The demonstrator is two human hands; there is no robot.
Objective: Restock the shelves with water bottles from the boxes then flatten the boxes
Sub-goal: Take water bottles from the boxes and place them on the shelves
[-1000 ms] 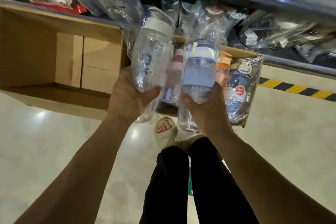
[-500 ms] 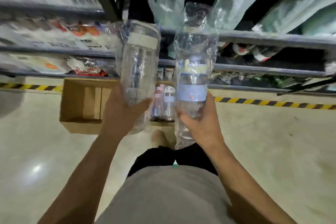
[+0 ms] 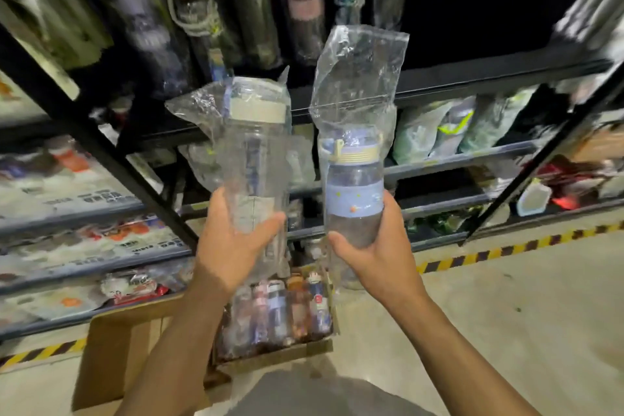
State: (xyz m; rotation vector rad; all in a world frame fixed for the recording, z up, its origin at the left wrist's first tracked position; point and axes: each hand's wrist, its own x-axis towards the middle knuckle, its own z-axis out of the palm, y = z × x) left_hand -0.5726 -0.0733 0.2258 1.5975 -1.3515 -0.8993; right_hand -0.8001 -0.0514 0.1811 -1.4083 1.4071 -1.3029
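Note:
My left hand (image 3: 233, 243) grips a clear bottle with a cream lid (image 3: 255, 152), wrapped in a plastic bag. My right hand (image 3: 374, 246) grips a clear bottle with a blue band (image 3: 354, 186), also bagged, its bag sticking up above the cap. Both bottles are upright at chest height in front of the dark metal shelves (image 3: 472, 78). Below on the floor lies an open cardboard box (image 3: 114, 341) with several wrapped bottles (image 3: 287, 311) at its right end; its left part looks empty.
The upper shelf holds a row of bagged bottles (image 3: 256, 17), with a dark gap to their right. Lower shelves carry packaged goods (image 3: 456, 125). A black diagonal shelf brace (image 3: 101, 152) crosses at the left. Yellow-black tape (image 3: 506, 250) marks the floor along the shelf base.
I have stood up from the box, lifting both bottles. The view has risen from the box and floor to the upper shelves, and the box now lies lower in view.

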